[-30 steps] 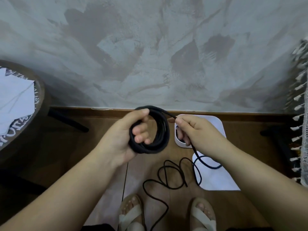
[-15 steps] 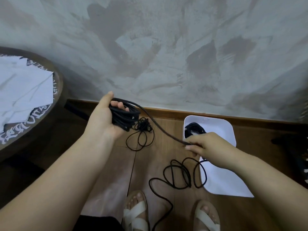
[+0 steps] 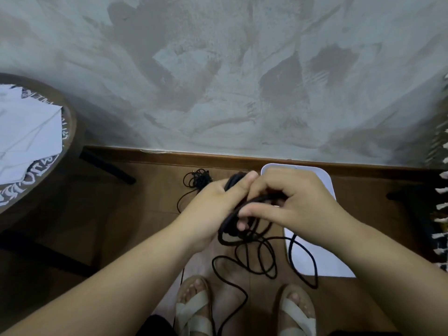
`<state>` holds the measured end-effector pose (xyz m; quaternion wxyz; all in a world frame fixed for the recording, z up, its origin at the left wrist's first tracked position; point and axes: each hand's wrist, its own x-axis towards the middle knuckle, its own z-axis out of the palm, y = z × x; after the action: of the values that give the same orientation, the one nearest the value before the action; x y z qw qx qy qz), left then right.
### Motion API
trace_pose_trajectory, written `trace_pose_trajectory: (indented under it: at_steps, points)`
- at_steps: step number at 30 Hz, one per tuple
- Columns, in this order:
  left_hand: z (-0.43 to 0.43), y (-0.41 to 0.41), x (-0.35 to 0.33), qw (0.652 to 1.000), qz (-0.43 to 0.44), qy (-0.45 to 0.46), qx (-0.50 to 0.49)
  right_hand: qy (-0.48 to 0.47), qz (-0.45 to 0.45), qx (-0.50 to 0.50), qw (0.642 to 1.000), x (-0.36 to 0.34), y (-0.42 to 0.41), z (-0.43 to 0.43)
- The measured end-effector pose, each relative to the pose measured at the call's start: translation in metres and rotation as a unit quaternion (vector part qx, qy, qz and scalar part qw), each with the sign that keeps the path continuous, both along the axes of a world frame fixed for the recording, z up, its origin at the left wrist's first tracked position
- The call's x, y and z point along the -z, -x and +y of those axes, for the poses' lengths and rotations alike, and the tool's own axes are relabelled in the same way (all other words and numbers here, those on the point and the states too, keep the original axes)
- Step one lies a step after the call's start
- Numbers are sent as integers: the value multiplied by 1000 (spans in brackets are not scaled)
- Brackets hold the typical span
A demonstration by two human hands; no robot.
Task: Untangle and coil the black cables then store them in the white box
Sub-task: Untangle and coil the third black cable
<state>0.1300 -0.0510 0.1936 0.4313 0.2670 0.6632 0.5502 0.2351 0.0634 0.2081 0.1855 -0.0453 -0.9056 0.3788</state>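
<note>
a home room: textured plaster wall [image 3: 218, 69], wooden floor [image 3: 145, 214], round side table [image 3: 70, 122], fringed rug [image 3: 442, 214]

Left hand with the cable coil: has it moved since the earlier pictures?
Yes. The left hand, gripping the cable coil, moved right, toward the white box. It now meets the right hand near the box's left edge.

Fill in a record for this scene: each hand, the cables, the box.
Left hand: grips the black cable coil
Right hand: pinches a strand at the coil
Loose cable: trails in loops on the floor
Small tangle: on the floor near the wall
White box: on the floor, partly behind the right hand
</note>
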Motion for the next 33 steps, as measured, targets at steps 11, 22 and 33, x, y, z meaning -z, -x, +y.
trace_pose_trajectory:
  at_steps: [11, 22, 33]
  points:
    - [-3, 4, 1, 930, -350, -102, 58, 186, -35, 154, 970, 3, 9, 0]
    - [-2, 15, -13, 903, -399, -159, -1, 541, -102, 55, 833, 3, 15, -6]
    - [-1, 4, -18, 897, -409, -159, -63, 577, -106, 74, 807, 6, 22, -8]
